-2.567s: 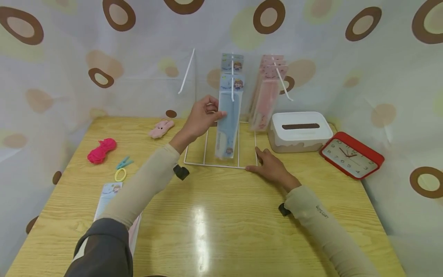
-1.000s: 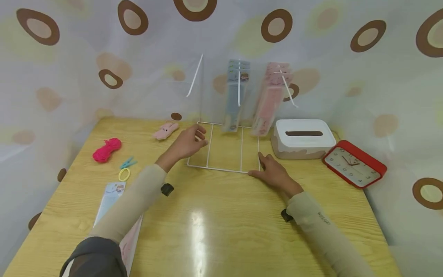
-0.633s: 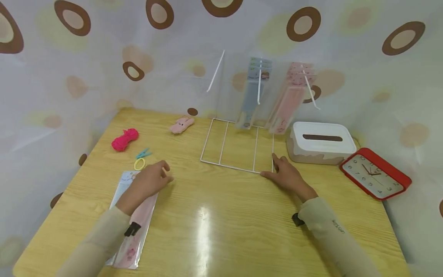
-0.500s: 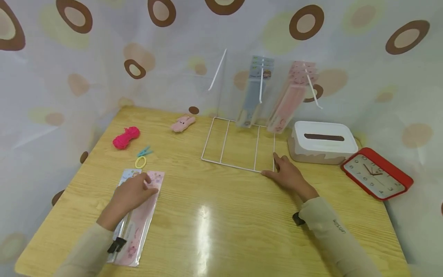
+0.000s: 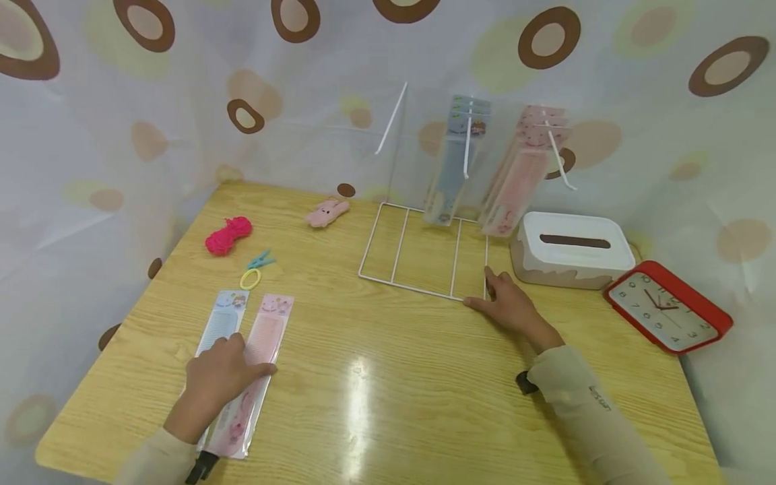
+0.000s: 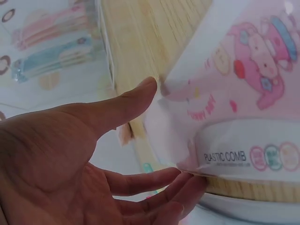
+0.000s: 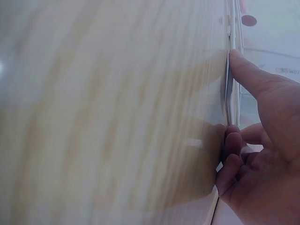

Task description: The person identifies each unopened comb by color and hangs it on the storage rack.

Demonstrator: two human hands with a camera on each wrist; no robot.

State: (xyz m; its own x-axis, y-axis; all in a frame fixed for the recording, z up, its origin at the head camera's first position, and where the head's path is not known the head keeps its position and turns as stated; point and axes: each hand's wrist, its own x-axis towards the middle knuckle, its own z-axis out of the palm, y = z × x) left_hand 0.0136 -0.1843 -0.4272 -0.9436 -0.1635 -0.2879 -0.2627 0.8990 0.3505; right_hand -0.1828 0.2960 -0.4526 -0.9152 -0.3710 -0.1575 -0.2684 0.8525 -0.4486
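My left hand is over two packaged combs lying side by side on the table, a blue comb and a pink comb. In the left wrist view, its thumb and fingertips grip opposite edges of the pink package, whose label reads "PLASTIC COMB". My right hand holds the front right corner of a white wire rack, thumb on the front wire and fingers at the side. Blue packaged combs hang on the rack's middle hook, pink packaged combs on its right hook. The left hook bears nothing.
Right of the rack stand a white tissue box and a red clock. Toward the left lie pink yarn, a teal clip, a yellow ring and a small pink plush toy. A patterned curtain hangs behind.
My left hand has let go of a hanging blue comb package, moved left and toward me, and come down on the packages on the table. My right hand has stayed at the rack's corner.
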